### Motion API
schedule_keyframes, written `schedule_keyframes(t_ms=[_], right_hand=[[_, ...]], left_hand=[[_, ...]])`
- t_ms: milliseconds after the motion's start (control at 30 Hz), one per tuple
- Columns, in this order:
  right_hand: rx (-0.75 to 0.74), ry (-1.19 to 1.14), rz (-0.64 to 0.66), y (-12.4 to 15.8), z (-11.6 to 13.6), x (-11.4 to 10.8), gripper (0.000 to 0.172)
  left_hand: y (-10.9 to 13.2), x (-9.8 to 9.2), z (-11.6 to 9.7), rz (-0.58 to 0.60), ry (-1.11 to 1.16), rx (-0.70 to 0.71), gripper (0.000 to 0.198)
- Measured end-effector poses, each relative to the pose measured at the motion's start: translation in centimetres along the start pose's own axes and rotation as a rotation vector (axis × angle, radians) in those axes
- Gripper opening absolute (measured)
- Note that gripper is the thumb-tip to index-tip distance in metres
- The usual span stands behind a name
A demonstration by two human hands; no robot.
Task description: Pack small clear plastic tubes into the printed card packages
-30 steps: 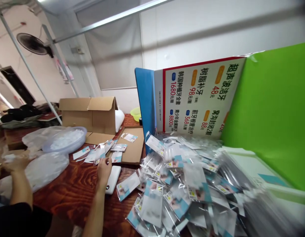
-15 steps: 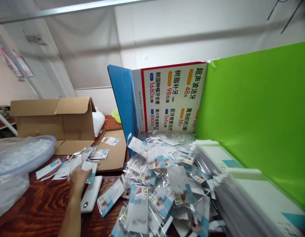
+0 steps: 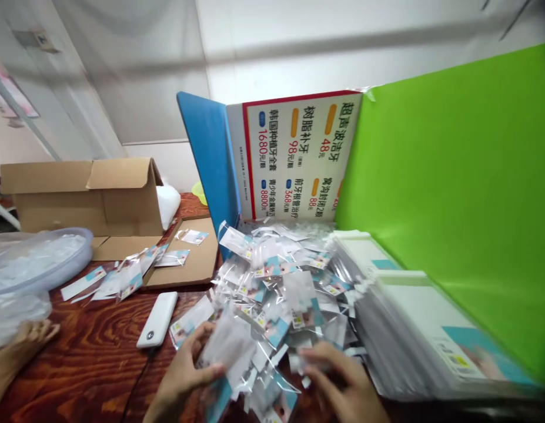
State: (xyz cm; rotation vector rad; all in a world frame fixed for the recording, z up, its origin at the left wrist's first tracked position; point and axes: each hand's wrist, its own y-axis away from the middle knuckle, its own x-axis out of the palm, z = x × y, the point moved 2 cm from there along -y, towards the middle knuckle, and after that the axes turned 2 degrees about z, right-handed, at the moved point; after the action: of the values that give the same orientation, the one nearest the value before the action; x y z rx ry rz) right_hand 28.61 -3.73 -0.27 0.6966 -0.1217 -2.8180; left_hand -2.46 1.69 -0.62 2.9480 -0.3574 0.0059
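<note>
My left hand [image 3: 186, 367] is closed on a clear plastic packet [image 3: 230, 346] with a white and blue card inside, tilted over the near side of the pile. Across from it, my right hand [image 3: 338, 376] is blurred, thumb and fingers pinched around something small and pale that I cannot make out. Beneath and beyond both hands spreads a heap of similar packets [image 3: 270, 267] with blue, white and yellow printed cards. A single packet [image 3: 193, 320] lies just beyond my left hand.
Another person's hand [image 3: 27, 341] rests at the left edge, near a tub [image 3: 84, 249] of white pieces. A white power bank [image 3: 157, 320] with a cable lies on the wooden table [image 3: 91, 352]. Stacked packets [image 3: 413, 317] stand at right against a green panel [image 3: 452, 194]. Cardboard [image 3: 184, 270] lies behind.
The hand that was over the packets at left is gone from there. My two hands now show at the near side of the heap, and another person's hand shows at left. The view has shifted.
</note>
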Motion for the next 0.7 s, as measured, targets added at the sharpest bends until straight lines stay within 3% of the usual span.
schedule_keyframes(t_ms=[67,133,233,333,400,500,600,700], right_hand=[[-0.069,-0.162,-0.162,-1.3,1.2,-1.7,0.040],[-0.164,-0.283,-0.231,-1.8,2.3,-2.8,0.039],[-0.279,-0.265,-0.052,-0.8,2.7,-3.4,0.038],[-0.162,-0.231,0.136,0.8,1.2,-3.7,0.044],[-0.059,-0.249,0.166,1.4,0.1,-3.9,0.046],[-0.041,-0.400,0.200,1.1,-0.8,-3.8,0.035],[0.032,-0.485,0.153,0.1,-1.1,-3.6,0.021],[0.044,-0.355,0.041,-0.4,-1.2,-4.2,0.012]], left_hand=[[-0.4,2.7,-0.2,0.117,-0.036,0.000,0.066],[-0.8,4.6,-0.5,0.212,-0.082,-0.006,0.065],[-1.3,6.2,-0.6,0.288,-0.127,-0.004,0.062],[-1.6,6.7,-0.1,0.346,-0.131,-0.054,0.063],[-1.7,6.9,0.2,0.388,-0.112,-0.093,0.069],[-1.4,7.3,0.3,0.438,-0.089,-0.136,0.079],[-1.1,8.0,0.0,0.478,-0.124,-0.147,0.077],[-1.1,8.0,0.4,0.460,-0.227,-0.158,0.075]])
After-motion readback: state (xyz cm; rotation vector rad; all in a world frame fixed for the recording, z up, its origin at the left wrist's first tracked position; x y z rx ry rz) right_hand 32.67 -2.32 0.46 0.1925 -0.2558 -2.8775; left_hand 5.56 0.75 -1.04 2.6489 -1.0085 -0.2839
